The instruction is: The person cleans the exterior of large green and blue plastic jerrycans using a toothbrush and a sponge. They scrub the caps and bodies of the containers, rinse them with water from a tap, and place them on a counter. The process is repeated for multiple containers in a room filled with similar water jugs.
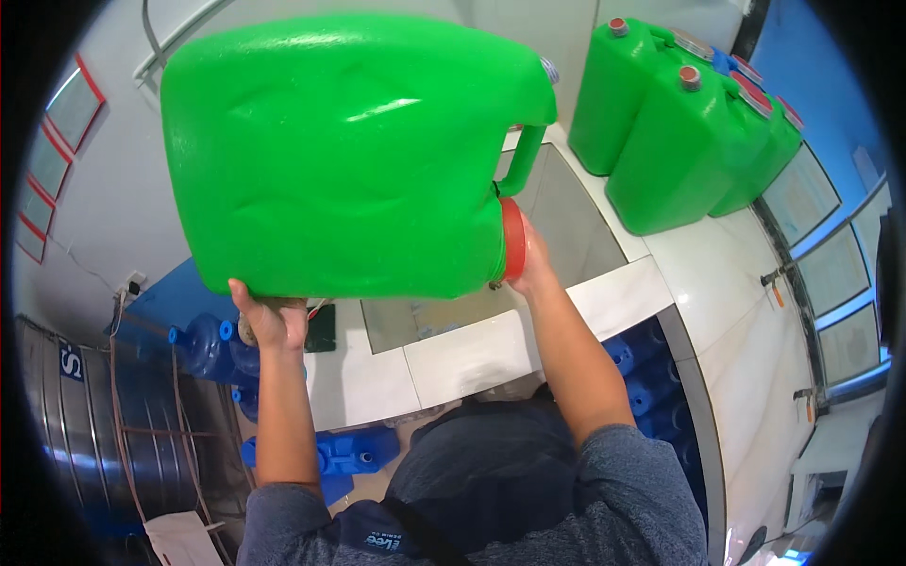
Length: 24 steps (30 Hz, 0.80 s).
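A large green jerrycan point(349, 160) is held up on its side above a recessed basin point(576, 226) in a white tiled counter, its red lid point(512, 238) facing right. My left hand point(274, 321) supports its lower left corner, thumb along the side, fingers partly hidden underneath. My right hand point(530, 253) grips it at the red lid, fingers mostly hidden behind it. A small dark green rectangular object point(320, 328) lies on the counter just right of my left hand.
Several green jerrycans point(661, 151) stand on the counter at back right. Blue water containers point(203, 349) sit at left, under the counter point(349, 448), and at lower right point(642, 377). A steel tank point(75, 424) stands at far left; framed glass panes point(829, 264) line the right side.
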Each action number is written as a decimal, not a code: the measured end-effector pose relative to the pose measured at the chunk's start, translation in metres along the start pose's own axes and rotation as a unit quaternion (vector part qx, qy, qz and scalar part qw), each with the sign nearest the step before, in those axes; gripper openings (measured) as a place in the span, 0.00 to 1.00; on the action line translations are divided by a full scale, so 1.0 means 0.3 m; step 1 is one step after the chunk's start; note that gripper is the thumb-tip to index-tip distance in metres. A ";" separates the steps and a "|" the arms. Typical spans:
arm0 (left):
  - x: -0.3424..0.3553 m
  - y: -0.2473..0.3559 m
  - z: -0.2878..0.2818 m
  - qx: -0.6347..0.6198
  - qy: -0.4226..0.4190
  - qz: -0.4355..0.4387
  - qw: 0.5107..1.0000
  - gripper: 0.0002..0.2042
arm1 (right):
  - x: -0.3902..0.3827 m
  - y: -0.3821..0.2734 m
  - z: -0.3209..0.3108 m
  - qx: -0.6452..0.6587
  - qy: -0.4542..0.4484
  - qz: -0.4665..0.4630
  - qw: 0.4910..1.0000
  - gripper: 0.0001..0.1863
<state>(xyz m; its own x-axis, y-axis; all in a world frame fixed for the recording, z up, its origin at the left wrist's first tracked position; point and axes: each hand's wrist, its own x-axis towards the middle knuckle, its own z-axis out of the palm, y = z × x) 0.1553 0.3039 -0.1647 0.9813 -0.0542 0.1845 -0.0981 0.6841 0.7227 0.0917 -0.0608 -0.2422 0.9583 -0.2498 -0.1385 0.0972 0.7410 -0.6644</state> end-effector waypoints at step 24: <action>0.025 -0.327 0.321 -0.136 -0.253 -0.217 0.933 0.39 | -0.650 -0.422 -0.270 -0.147 -0.059 -0.326 0.932 0.47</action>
<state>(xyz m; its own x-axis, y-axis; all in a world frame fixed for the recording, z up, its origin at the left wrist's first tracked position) 0.1563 0.1664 -0.1700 0.7086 -0.6580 0.2548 0.4025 0.6736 0.6199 -0.1292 -0.1564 -0.1906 0.7460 -0.5043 0.4350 0.6078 0.2485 -0.7542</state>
